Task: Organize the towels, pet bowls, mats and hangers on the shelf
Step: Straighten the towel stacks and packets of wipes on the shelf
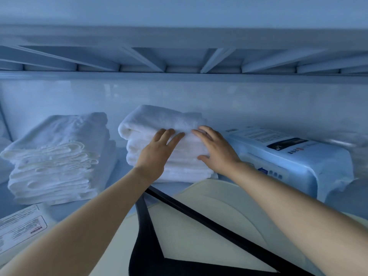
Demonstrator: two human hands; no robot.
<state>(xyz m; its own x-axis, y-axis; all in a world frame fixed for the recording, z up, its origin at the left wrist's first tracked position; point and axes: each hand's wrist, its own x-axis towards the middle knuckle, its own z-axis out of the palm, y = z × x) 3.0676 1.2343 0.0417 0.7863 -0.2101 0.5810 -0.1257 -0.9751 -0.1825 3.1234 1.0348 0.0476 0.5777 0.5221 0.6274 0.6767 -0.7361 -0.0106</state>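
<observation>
**Squaring up the towel stack**

Nearest, a black plastic hanger (199,214) lies across a cream rounded mat (215,232) at the shelf's front, seemingly unsorted as yet. Beyond them, the left hand (157,154) and right hand (215,152) are both open, with straight fingers laid flat on the front of a stack of folded white plush towels (159,120) — probably to push it square. The stack sits mid-shelf between a pile of thinner white cloths (55,156) and a blue plastic-wrapped pack (288,156), close to the shelf's pale back wall (59,96).

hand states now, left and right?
Left hand: open, fingers flat against the towel stack.
Right hand: open, resting on the same stack.
</observation>
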